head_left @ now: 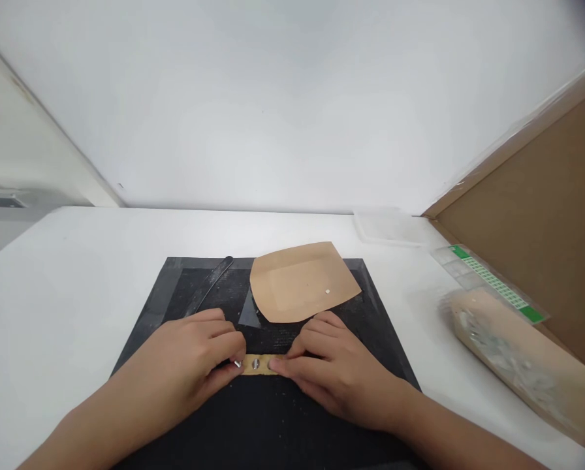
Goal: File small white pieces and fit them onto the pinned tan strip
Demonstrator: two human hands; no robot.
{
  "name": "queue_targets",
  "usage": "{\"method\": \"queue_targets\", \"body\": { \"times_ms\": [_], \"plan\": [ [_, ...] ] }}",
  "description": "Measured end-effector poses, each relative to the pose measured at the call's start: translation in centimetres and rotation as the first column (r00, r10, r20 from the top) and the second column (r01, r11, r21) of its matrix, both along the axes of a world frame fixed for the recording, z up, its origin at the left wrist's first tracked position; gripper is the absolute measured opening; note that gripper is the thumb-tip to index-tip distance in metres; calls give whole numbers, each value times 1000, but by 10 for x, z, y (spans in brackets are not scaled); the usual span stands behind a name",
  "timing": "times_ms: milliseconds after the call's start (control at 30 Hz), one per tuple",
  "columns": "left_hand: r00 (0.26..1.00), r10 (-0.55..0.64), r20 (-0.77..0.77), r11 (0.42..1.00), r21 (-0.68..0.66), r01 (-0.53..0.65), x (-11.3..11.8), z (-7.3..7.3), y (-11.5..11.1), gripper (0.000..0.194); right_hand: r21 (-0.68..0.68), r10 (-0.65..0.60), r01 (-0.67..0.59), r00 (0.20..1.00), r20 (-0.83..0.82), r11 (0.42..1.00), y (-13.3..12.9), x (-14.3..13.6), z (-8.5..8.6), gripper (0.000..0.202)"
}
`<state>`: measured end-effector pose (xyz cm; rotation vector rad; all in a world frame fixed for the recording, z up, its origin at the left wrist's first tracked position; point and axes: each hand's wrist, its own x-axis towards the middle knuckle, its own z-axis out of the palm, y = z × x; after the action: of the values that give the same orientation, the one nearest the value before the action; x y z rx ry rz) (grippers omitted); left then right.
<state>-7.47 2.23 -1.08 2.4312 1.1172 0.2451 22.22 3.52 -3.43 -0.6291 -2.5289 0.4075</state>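
Note:
A short tan strip (249,369) lies on the black mat between my hands, with a small shiny round piece (256,363) in its middle. My left hand (199,356) is closed at the strip's left end, and a small bright piece (237,363) shows at its fingertips. My right hand (329,365) has its thumb and fingers pressed together on the strip's right end. Both ends of the strip are hidden by my fingers. Beyond my hands, a brown sheet (292,281) carries a tiny white piece (327,291).
Black tweezers (214,282) lie at the back left of the black mat (273,424). On the white table (101,261), a clear tray (388,227) stands behind. To the right are a green-and-white labelled plastic case (498,284) and a brown box (512,365) holding clear bags.

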Motion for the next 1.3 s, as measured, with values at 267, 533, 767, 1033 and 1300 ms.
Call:
{"method": "queue_targets", "body": {
  "times_ms": [267, 533, 767, 1033, 1300],
  "plan": [
    [997, -5, 81, 1000, 1, 5, 5, 4, 1, 8, -49, 2, -2, 1000, -1, 999, 1, 1, -7, 18],
    [984, -42, 172, 999, -7, 44, 20, 5, -4, 2, -54, 11, -12, 1000, -23, 998, 1, 2, -6, 26],
    [967, -29, 255, 1000, 0, 30, 35, 1, -5, 6, -29, 11, -12, 1000, -24, 999, 1, 1, -2, 25],
    [957, -35, 288, 996, 88, 10, 37, -8, -5, 8, -28, -10, 10, 1000, -1, 1000, 0, 1, -3, 23],
    [979, -72, 189, 993, 103, 53, 22, 2, 3, 7, -39, 3, -3, 1000, -9, 999, 1, 1, -2, 26]
  ]
}}
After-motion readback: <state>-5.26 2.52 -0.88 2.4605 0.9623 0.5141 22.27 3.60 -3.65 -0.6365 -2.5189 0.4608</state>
